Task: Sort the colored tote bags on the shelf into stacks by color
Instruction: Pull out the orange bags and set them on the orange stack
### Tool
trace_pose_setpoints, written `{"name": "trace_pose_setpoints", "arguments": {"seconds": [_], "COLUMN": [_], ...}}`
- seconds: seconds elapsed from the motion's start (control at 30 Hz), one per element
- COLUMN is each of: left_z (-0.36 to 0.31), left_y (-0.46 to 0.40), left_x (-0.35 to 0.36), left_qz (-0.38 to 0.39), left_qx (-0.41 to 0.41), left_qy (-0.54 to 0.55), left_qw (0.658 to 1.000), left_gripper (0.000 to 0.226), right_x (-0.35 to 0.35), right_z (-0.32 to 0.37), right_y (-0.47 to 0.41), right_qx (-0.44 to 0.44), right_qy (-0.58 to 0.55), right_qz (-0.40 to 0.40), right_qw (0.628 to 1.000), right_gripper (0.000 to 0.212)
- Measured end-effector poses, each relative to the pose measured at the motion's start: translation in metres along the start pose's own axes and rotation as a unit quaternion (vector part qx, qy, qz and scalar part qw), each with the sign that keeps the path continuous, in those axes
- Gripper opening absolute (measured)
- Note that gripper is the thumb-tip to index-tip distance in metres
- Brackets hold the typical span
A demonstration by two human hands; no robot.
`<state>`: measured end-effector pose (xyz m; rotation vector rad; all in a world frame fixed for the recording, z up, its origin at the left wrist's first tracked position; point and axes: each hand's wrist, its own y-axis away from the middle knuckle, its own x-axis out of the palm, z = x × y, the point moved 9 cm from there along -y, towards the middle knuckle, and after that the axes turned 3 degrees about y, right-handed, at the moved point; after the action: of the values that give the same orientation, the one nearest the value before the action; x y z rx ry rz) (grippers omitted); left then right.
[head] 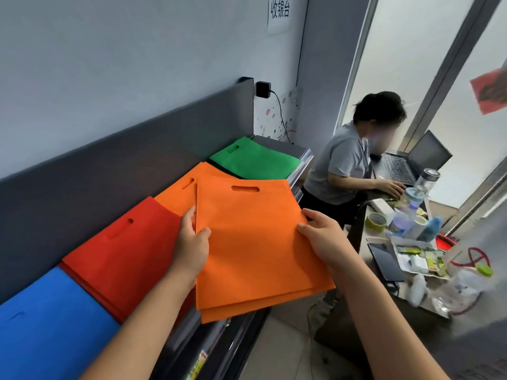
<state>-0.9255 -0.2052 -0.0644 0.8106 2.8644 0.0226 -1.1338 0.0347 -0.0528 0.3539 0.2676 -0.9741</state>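
Shelf (297,156), along the grey wall: 4 colours of flat tote bags, laid in a row.

- Blue bags (46,325): nearest end, lying flat.
- Red bags (123,250): beside the blue, overlapping its edge.
- Orange bags on the shelf (178,193): beyond the red.
- Green bags (255,160): far end of the shelf.
- Held orange bags (255,242): a few together, lifted over the shelf's front edge, handle slot away from the holder.
- Left hand (192,242): pinching the held bags' left edge, thumb on top.
- Right hand (321,237): pinching the right edge, thumb on top.
- Seated person (354,160): at a cluttered desk (365,223) with a laptop (411,160).
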Motion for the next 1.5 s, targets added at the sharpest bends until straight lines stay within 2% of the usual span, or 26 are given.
{"name": "trace_pose_setpoints", "arguments": {"seconds": [0.33, 0.47, 0.63, 0.7, 0.83, 0.97, 1.1, 1.2, 1.3, 1.37, 1.5], "left_z": [0.008, 0.018, 0.024, 0.034, 0.043, 0.042, 0.045, 0.049, 0.046, 0.041, 0.036], "left_y": [-0.084, -0.117, -0.141, -0.147, -0.152, -0.155, -0.156, -0.157, -0.156, -0.147, -0.099], "left_x": [-0.010, -0.022, -0.031, -0.035, -0.044, -0.044, -0.042, -0.043, -0.050, -0.059, -0.090], "left_qz": [-0.059, -0.115, -0.156, -0.174, -0.206, -0.233, -0.254, -0.265, -0.285, -0.304, -0.360], "left_qx": [-0.010, -0.024, -0.088, -0.123, -0.174, -0.183, -0.203, -0.216, -0.195, -0.177, -0.144], "left_qy": [-0.056, -0.098, -0.194, -0.231, -0.306, -0.356, -0.380, -0.390, -0.369, -0.354, -0.337], "left_qw": [0.997, 0.988, 0.965, 0.949, 0.913, 0.886, 0.866, 0.855, 0.863, 0.867, 0.858], "left_gripper": [0.055, 0.050, 0.040, 0.036, 0.035, 0.030, 0.031, 0.039, 0.052, 0.053, 0.049], "right_x": [0.053, 0.091, 0.149, 0.171, 0.206, 0.225, 0.236, 0.238, 0.243, 0.259, 0.310], "right_z": [0.033, 0.052, 0.074, 0.077, 0.073, 0.076, 0.081, 0.083, 0.100, 0.111, 0.123], "right_y": [-0.125, -0.192, -0.265, -0.285, -0.311, -0.320, -0.325, -0.319, -0.299, -0.280, -0.226], "right_qx": [-0.017, -0.040, -0.086, -0.105, -0.153, -0.210, -0.230, -0.273, -0.349, -0.377, -0.405], "right_qy": [0.044, 0.094, 0.198, 0.239, 0.339, 0.357, 0.354, 0.409, 0.420, 0.383, 0.293], "right_qz": [0.059, 0.119, 0.181, 0.202, 0.226, 0.223, 0.239, 0.219, 0.179, 0.214, 0.315], "right_qw": [0.997, 0.988, 0.959, 0.944, 0.900, 0.882, 0.875, 0.843, 0.818, 0.816, 0.807], "right_gripper": [0.050, 0.052, 0.059, 0.052, 0.013, 0.017, 0.020, 0.020, 0.034, 0.047, 0.058]}}
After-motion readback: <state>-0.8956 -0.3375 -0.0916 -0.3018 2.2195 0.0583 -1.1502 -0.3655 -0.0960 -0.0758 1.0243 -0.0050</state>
